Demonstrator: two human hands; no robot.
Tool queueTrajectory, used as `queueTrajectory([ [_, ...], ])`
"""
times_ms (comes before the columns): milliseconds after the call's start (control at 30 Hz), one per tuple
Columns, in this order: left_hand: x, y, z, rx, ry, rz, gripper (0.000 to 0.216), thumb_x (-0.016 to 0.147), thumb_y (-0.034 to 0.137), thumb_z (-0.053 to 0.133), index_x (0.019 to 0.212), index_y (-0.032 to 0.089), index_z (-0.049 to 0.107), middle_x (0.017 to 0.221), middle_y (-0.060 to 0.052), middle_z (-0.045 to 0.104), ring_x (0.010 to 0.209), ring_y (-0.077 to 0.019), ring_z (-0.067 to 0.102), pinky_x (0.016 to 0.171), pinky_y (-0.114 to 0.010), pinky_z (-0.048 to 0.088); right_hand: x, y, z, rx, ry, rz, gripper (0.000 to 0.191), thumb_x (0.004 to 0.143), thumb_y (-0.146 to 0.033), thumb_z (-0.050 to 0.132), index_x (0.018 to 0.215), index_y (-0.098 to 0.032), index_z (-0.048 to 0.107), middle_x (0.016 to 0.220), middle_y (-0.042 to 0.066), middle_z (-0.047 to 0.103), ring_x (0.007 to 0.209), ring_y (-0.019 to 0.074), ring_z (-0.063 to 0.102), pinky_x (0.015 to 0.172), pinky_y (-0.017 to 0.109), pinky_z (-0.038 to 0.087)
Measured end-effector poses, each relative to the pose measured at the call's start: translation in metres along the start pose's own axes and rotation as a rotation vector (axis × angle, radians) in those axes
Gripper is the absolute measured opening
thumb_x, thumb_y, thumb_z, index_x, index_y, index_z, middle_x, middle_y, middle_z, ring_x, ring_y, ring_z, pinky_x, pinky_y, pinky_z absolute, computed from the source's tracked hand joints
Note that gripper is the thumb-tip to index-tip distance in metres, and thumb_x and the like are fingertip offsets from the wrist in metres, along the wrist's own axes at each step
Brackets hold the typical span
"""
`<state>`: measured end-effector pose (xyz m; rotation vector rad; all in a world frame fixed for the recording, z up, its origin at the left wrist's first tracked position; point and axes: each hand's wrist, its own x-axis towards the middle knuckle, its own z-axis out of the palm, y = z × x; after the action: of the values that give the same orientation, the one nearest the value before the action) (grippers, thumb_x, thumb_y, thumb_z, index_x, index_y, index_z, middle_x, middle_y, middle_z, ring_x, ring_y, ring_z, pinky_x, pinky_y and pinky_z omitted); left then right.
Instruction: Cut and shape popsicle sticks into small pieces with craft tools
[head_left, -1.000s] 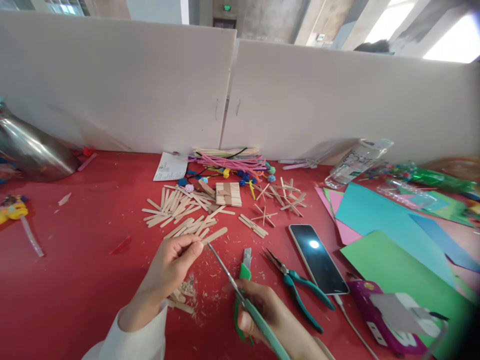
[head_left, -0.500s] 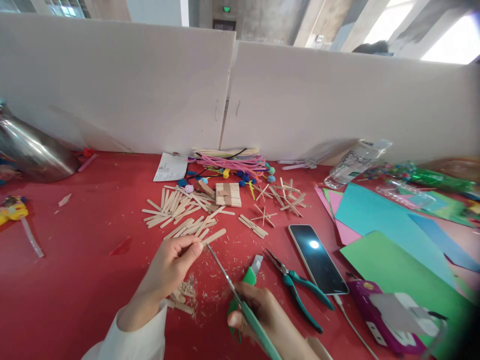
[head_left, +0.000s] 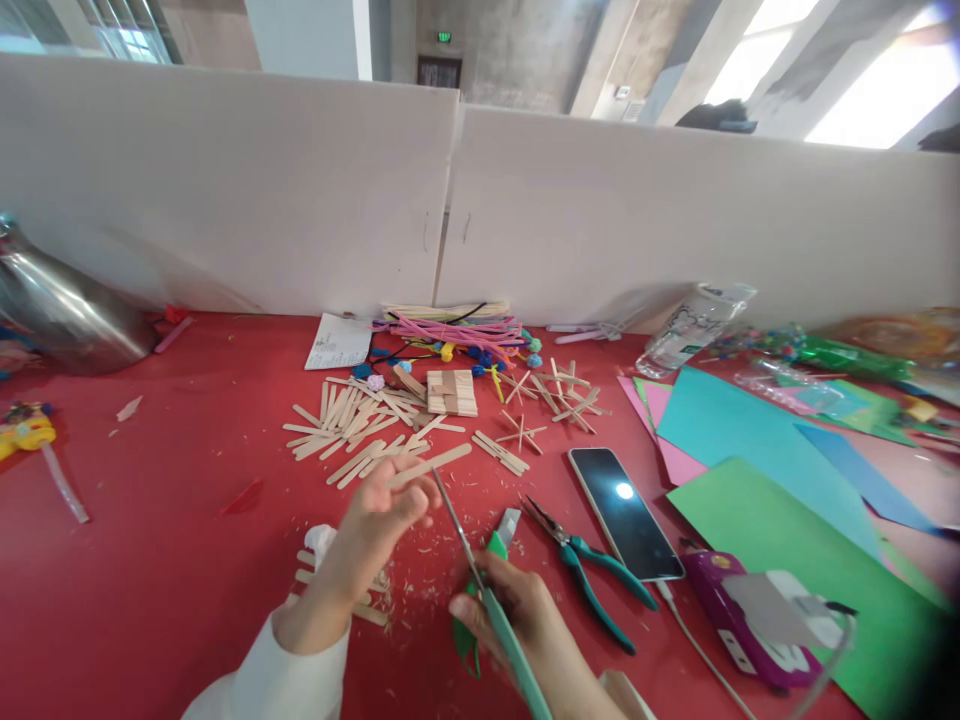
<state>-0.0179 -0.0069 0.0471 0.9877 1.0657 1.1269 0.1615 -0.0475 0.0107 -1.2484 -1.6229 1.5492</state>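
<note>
Wooden stick (head_left: 445, 459), pale, flat, rounded end

Under both hands spreads a red table (head_left: 180, 560). Just beyond the left fingers (head_left: 409, 508) lie loose sticks (head_left: 349, 415), then a bundle (head_left: 452, 405), and behind these pipe cleaners (head_left: 457, 330) and a note (head_left: 339, 345). Shavings (head_left: 382, 580) dot the surface between left and right fingers (head_left: 469, 605). Ahead of the right fingers are stick crosses (head_left: 521, 433); to their right, pliers (head_left: 600, 570), a phone (head_left: 637, 530) and, farther off, paper (head_left: 750, 420). Well left of the left fingers sits a flask (head_left: 75, 310)
</note>
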Motion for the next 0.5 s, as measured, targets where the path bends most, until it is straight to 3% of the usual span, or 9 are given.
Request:
queueTrajectory([
  [67,-0.003,-0.007,0.009,0.010,-0.152,-0.073,0.073,0.055,0.068,0.071,0.103,0.016,0.053,0.097,-0.014,0.065,0.095,-0.0262,0.060,0.081,-0.036,0.045,0.000,0.003,0.002,-0.029,0.035,0.001,0.041,0.076,-0.053,0.065,0.088,-0.014,0.059,0.051,-0.007,0.039,0.045,0.0087,0.037,0.043,0.020,0.028],
  [200,-0.015,-0.022,0.022,0.048,-0.364,-0.131,0.089,0.051,0.063,0.077,0.119,0.019,0.042,0.125,-0.019,0.052,0.112,-0.0305,0.054,0.084,-0.037,0.045,0.003,0.008,0.006,-0.110,0.116,-0.034,0.034,0.076,-0.039,0.063,0.101,-0.015,0.063,0.059,-0.002,0.057,0.053,0.0141,0.053,0.053,0.023,0.041],
  [333,-0.020,-0.030,0.025,0.203,-0.405,-0.086,0.079,0.060,0.050,0.079,0.120,0.021,0.038,0.123,-0.014,0.052,0.110,-0.0280,0.054,0.083,-0.036,0.045,0.007,0.011,0.011,-0.103,0.182,-0.053,0.032,0.077,-0.033,0.057,0.106,-0.021,0.063,0.076,0.004,0.069,0.076,0.0235,0.067,0.068,0.029,0.050],
  [500,-0.017,-0.035,0.023,0.225,-0.371,-0.072,0.074,0.065,0.052,0.073,0.121,0.018,0.037,0.114,-0.013,0.051,0.106,-0.0280,0.055,0.087,-0.041,0.045,0.012,0.010,0.014,-0.046,0.241,-0.030,0.030,0.081,-0.036,0.051,0.105,-0.022,0.062,0.085,0.006,0.071,0.078,0.0230,0.068,0.072,0.033,0.051],
])
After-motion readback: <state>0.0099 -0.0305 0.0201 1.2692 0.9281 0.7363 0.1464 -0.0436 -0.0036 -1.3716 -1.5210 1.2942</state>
